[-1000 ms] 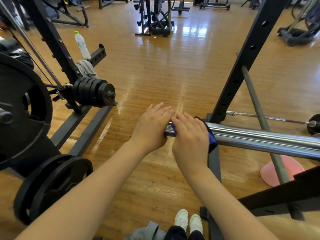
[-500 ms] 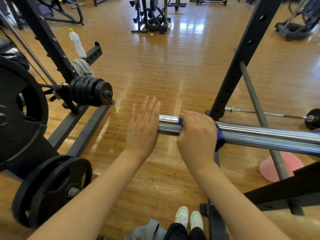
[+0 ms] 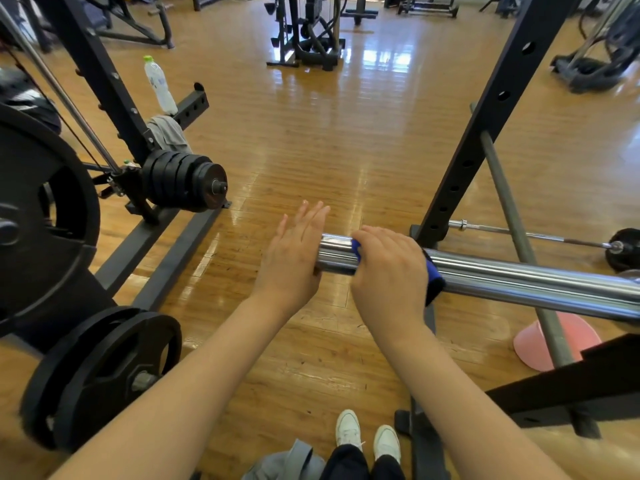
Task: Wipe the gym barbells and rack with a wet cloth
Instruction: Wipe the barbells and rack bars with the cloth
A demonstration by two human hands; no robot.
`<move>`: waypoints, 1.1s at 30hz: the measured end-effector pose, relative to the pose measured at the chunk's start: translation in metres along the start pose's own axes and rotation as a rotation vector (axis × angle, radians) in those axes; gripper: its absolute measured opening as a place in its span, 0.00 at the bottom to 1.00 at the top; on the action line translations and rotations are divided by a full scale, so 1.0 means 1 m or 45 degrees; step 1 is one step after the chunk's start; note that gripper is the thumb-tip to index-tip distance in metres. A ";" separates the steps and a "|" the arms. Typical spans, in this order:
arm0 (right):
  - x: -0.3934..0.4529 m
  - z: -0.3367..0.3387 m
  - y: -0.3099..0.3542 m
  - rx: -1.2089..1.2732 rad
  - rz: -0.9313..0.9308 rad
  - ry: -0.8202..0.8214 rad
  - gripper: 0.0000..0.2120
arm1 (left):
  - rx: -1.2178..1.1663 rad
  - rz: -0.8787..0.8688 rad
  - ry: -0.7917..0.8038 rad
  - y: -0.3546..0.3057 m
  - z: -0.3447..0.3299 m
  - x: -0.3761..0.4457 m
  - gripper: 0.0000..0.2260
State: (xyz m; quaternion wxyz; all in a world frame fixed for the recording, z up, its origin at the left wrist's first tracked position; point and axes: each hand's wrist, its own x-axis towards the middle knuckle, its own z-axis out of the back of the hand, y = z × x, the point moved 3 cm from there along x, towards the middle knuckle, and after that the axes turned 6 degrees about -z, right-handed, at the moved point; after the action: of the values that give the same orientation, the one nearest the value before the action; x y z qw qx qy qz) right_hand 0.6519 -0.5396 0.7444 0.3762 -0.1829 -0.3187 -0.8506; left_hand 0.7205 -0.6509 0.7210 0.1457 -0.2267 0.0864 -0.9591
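At the free end of the chrome barbell sleeve (image 3: 502, 277), my right hand (image 3: 389, 275) curls over the blue cloth (image 3: 434, 277), gripping it around the steel, while my left hand (image 3: 294, 252) presses flat, fingers straight, against the sleeve's tip.

Open floor (image 3: 339, 140) is seen past the bar's end. The way right is blocked by the black rack post (image 3: 485, 126), and the left by weight plates (image 3: 183, 180).

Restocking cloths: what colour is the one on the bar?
Blue cloth, head view.
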 end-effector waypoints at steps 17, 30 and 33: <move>-0.002 -0.029 0.045 0.050 0.233 0.034 0.18 | 0.063 0.141 0.162 0.024 0.003 -0.031 0.44; -0.005 -0.029 0.033 0.019 0.218 -0.122 0.15 | 0.070 0.122 0.133 0.031 0.011 -0.033 0.41; -0.011 -0.037 0.032 0.013 0.443 -0.126 0.15 | 0.045 0.119 0.087 0.024 0.008 -0.031 0.39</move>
State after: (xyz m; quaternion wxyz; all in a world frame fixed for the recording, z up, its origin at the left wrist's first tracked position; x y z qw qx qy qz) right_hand 0.6801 -0.5754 0.7242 0.5024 -0.2750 -0.3046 -0.7610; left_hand 0.7562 -0.6644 0.7096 0.1912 -0.1870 0.0849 -0.9598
